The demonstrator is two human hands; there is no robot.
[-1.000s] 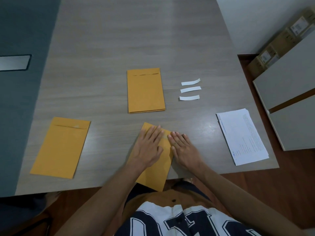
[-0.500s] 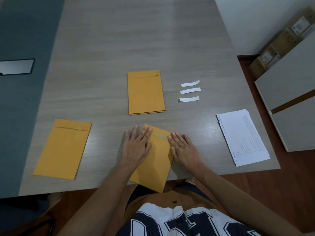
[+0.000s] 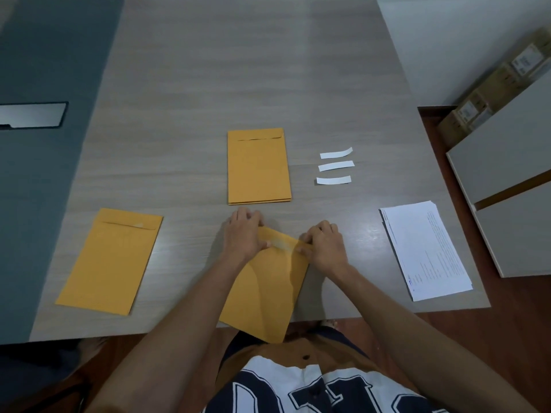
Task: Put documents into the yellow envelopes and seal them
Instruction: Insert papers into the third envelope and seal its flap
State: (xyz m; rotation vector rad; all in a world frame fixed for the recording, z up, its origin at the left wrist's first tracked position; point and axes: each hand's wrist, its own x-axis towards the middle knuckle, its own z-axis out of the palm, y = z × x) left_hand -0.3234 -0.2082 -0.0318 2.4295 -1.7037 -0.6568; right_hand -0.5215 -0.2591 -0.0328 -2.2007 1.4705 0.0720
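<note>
Left hand and right hand pinch the flap end of a smooth yellow paper envelope, lower centre, overhanging the grey woodgrain table edge.

1. The far half of the table, toward 12 o'clock, is bare: open passage.
2. At 12 o'clock, near the hands, the envelope stack lies flat.
3. At 1 o'clock, three white strips lie well apart from the stack; a clear lane runs between.
4. At 3 o'clock: the document pile.
5. At 9 o'clock: a single envelope.
</note>
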